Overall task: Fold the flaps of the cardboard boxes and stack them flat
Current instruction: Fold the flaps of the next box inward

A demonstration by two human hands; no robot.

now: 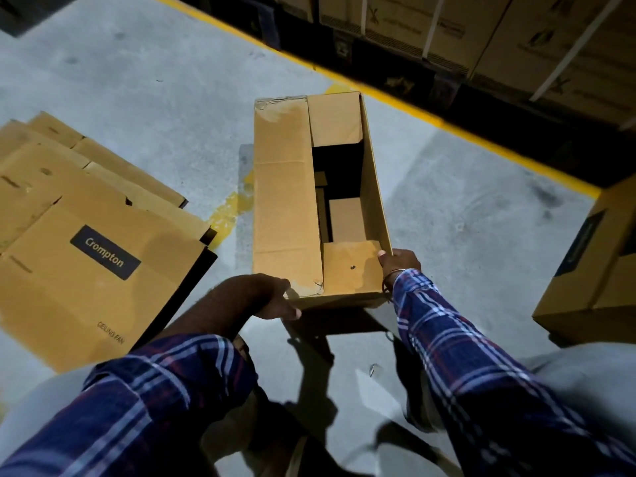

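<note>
Head view gives me one long rectangular open cardboard box [285,201] of smooth brown corrugated board on grey concrete floor [155,80]. My left hand [275,297] curls on its near left corner; my right hand [401,261] pinches the near right corner. Left of the box, a fanned pile of flattened boxes [86,235], count unclear; right, one closed carton [592,270]
</note>
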